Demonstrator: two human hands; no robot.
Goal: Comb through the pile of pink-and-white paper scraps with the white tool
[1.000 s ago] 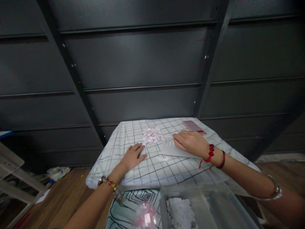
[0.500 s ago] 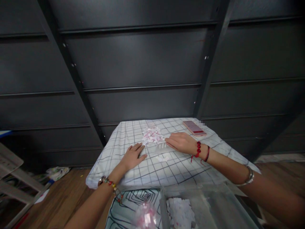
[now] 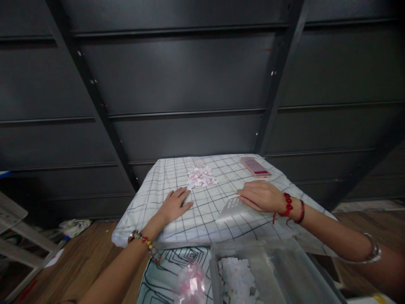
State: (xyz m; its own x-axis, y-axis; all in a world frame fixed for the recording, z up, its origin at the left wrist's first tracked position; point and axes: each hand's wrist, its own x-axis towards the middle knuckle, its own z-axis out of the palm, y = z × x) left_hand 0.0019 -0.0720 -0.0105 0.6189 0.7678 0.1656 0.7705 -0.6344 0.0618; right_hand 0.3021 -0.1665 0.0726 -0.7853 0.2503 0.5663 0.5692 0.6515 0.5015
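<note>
My right hand point(image 3: 261, 196) is closed on the upper edge of a flat white slotted scraper point(image 3: 232, 207), which is tilted with its lower edge at the checked cloth. My left hand point(image 3: 175, 204) lies flat on the cloth with its fingers spread and holds nothing. Just beyond its fingertips is a small heap of white and pink paper scraps point(image 3: 201, 176). The white checked cloth point(image 3: 196, 230) covers the table under both hands. Whether any scraps lie behind the scraper is hidden.
A pink-framed phone point(image 3: 256, 167) lies at the table's back right. Nearest me stand a clear plastic bin point(image 3: 268, 253) holding white paper pieces point(image 3: 237, 278) and a shiny pink-and-clear bundle point(image 3: 191, 285) on patterned fabric point(image 3: 158, 274). A dark panelled wall point(image 3: 190, 76) rises behind.
My right hand has drawn the scraper toward me and to the right, away from the heap. The few loose scraps in front of it no longer show. My left hand stays in place.
</note>
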